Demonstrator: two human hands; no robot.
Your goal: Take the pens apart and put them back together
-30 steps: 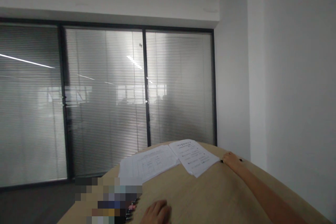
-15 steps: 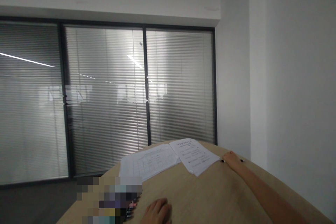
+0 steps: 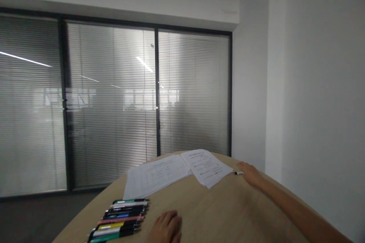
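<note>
Eight retractable pens point(image 3: 118, 218) lie side by side on the pale wood-grain tabletop point(image 3: 216, 212), down at the lower left of my view. As far as I can count, they are one tight stack with no gaps: dark barrels mostly, with bands of teal, white, blue, pink and yellow, and clips along them. Each long axis runs across my view, rising slightly to the right, all nearly parallel. From here I can't tell which end of each is the tip.

My left hand point(image 3: 165, 228) rests on the tabletop just beside the right ends of the pens, relaxed and not touching them, holding nothing. My right hand point(image 3: 251, 174) lies far ahead, arm stretched out, with a small black-and-white pen end point(image 3: 238, 173) showing at its fingertips point(image 3: 242, 165); I can't tell whether it's pinched. Two sets of printed paper point(image 3: 207, 167) lie between my hands, one overlapping the other, before a glass partition with blinds point(image 3: 114, 102).
</note>
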